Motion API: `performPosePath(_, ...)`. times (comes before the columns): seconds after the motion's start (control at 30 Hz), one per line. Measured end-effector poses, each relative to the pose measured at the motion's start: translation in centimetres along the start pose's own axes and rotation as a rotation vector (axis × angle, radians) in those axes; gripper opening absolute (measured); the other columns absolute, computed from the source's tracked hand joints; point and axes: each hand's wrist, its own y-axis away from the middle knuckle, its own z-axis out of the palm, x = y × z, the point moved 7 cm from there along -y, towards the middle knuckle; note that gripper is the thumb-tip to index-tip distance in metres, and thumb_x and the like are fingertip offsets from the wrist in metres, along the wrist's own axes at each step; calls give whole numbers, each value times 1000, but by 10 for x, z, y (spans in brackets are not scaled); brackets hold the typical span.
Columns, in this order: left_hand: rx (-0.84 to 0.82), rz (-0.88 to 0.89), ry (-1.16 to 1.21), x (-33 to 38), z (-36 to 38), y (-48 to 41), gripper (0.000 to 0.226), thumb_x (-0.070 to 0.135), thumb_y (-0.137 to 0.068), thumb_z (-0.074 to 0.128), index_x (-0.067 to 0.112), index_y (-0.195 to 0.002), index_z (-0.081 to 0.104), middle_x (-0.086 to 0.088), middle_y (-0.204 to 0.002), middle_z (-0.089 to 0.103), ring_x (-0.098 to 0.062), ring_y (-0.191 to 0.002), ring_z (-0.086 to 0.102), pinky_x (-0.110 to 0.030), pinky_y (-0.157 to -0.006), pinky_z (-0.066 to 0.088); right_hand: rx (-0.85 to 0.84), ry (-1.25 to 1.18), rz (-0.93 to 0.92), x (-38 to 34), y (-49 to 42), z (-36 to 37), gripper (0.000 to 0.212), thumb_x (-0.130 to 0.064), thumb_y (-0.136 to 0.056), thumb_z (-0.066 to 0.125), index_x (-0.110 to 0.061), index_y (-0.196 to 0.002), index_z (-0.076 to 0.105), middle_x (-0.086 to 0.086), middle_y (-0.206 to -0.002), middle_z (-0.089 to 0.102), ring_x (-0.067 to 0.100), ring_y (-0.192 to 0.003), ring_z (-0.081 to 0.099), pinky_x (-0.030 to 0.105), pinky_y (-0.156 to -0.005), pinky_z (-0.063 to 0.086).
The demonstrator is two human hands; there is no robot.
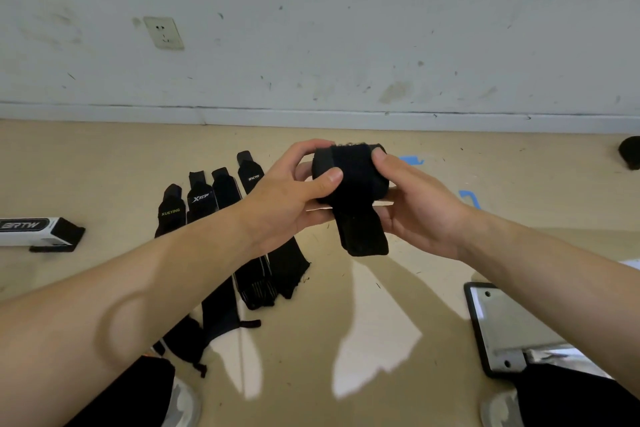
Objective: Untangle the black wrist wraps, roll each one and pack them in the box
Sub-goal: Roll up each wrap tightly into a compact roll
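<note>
**Q:** Where is the work item, and how is it oriented?

**A:** The rolled wrist wrap (349, 177) is at centre frame, held above the floor (381, 288). The roll axis runs left to right across the frame, between the two hands. Its unrolled tail (363, 236) hangs down toward the lower edge.

**Q:** What is the grip state?

**A:** The left hand (298, 191) is closed round the left end of the roll, thumb on the near face, fingers curled behind. The right hand (419, 215) clasps the right end, thumb on top, fingers underneath. Both hands hold this one wrap.

**Q:** What are the item counts?

**A:** There is one wrap in the hands. Four flat wraps (201, 199) lie side by side on the floor at centre left, partly hidden by the left forearm. Their long axes run from the lower frame up toward the wall, leaning slightly right (three show printed labels near their upper ends). One box (31, 230), white with a black end, lies at the left edge, long axis left to right, well apart from the roll.
</note>
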Motion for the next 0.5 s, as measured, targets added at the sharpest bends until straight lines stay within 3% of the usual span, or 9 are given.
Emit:
performPosePath(0.1, 40, -51, 39, -4, -1, -1, 50, 18, -95, 71, 23, -143, 54, -13, -134, 67, -36, -115, 71, -53, -99, 58, -2, -50, -24, -4, 1, -1, 42, -41, -100, 54, -17, -134, 62, 20, -126, 65, 36, -112, 69, 45, -90, 60)
performPosePath(0.17, 24, -111, 21, -6, 1, -2, 53, 37, -93, 72, 22, -142, 58, -12, -137, 66, -35, -117, 71, -53, -103, 55, -7, -73, -28, -4, 1, -1, 41, -38, -102, 54, -17, -136, 61, 22, -132, 64, 40, -114, 68, 49, -96, 58)
performPosePath(0.23, -2, -176, -17, -7, 2, -1, 52, 54, -96, 62, 22, -137, 65, -10, -137, 64, -35, -117, 70, -53, -104, 55, -1, -80, -14, 0, 0, -2, 40, -36, -102, 55, -18, -138, 59, 23, -139, 59, 48, -116, 65, 55, -103, 52)
performPosePath(0.3, 33, -210, 28, -11, 0, -1, 49, 56, -99, 54, 22, -132, 68, -11, -134, 64, -38, -115, 71, -52, -101, 57, 21, -85, -3, 4, -1, -4, 41, -36, -101, 57, -18, -138, 57, 23, -140, 59, 53, -116, 63, 58, -105, 49)
performPosePath(0.4, 207, -91, -35, -11, -13, -2, 27, 23, -107, 51, 18, -131, 63, -14, -131, 65, -35, -107, 73, -43, -86, 63, 68, -109, 6, 3, 0, -5, 45, -40, -99, 59, -15, -137, 57, 24, -136, 61, 49, -107, 69, 52, -94, 58)
performPosePath(0.43, 276, 11, -202, -5, -19, 0, 28, 7, -105, 49, 19, -128, 61, -10, -130, 65, -30, -107, 73, -38, -84, 63, 91, -121, 14, 1, 1, -6, 45, -42, -99, 60, -16, -136, 58, 23, -133, 63, 47, -104, 71, 50, -91, 60)
performPosePath(0.5, 289, 290, -650, 12, -18, 5, 52, -14, -94, 49, 30, -122, 53, 4, -132, 56, -18, -115, 64, -27, -88, 59, 132, -145, 37, -2, 3, -8, 39, -45, -99, 58, -19, -129, 62, 22, -127, 66, 44, -101, 72, 48, -90, 59)
